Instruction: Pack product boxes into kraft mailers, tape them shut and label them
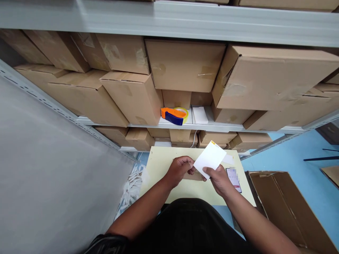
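A white rectangular label sheet (210, 157) with a small yellow mark on its upper corner is tilted above the table. My right hand (219, 179) pinches its lower edge, thumb on top. The fingers of my left hand (181, 170) are curled and closed at the sheet's left corner, which they appear to pinch. Beneath the hands, a flat brown cardboard piece (192, 175) lies on the pale yellow table (160, 158), partly covered by them. To the right of my right hand lies a phone (233, 179) with its screen lit.
On the shelf ahead are an orange and blue tape dispenser (173, 115) and a stack of white sheets (200, 115). Cardboard boxes (185, 65) fill the rack. A large open carton (288, 208) stands right; crumpled white strips (132, 187) lie left of the table.
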A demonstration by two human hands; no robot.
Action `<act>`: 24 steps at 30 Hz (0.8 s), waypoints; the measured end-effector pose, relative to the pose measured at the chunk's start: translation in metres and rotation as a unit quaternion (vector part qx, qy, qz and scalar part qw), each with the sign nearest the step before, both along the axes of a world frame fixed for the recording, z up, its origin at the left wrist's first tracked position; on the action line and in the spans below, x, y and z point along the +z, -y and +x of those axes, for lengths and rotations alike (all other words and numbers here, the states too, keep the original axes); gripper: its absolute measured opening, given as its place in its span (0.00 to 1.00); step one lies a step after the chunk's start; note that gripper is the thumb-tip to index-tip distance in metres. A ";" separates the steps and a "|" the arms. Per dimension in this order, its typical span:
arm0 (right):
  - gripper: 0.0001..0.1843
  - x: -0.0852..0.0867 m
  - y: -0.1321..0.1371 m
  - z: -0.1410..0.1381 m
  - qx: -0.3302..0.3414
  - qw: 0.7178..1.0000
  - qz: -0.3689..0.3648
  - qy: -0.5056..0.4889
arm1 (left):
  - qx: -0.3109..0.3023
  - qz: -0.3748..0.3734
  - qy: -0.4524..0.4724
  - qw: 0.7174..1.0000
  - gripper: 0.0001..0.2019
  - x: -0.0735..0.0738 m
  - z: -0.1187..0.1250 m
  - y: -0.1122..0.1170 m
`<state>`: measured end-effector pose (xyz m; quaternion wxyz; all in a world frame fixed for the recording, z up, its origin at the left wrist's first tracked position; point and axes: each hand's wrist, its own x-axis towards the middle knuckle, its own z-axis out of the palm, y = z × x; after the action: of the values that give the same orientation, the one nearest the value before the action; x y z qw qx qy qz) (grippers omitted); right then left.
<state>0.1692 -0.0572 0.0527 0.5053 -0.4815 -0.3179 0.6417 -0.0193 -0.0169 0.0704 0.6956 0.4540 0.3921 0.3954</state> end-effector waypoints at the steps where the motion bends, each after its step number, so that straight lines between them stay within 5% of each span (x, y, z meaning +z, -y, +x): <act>1: 0.14 0.000 0.000 0.001 -0.001 1.000 0.001 0.001 | -0.001 0.001 -0.002 1.000 0.06 0.000 0.001 0.000; 24: 0.15 -0.004 0.000 0.004 0.002 1.000 -0.016 0.014 | -0.007 -0.026 -0.005 1.000 0.06 -0.012 0.005 -0.001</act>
<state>0.1732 -0.0569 0.0490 0.4915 -0.4979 -0.3152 0.6412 -0.0141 -0.0164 0.0589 0.7083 0.4403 0.4026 0.3773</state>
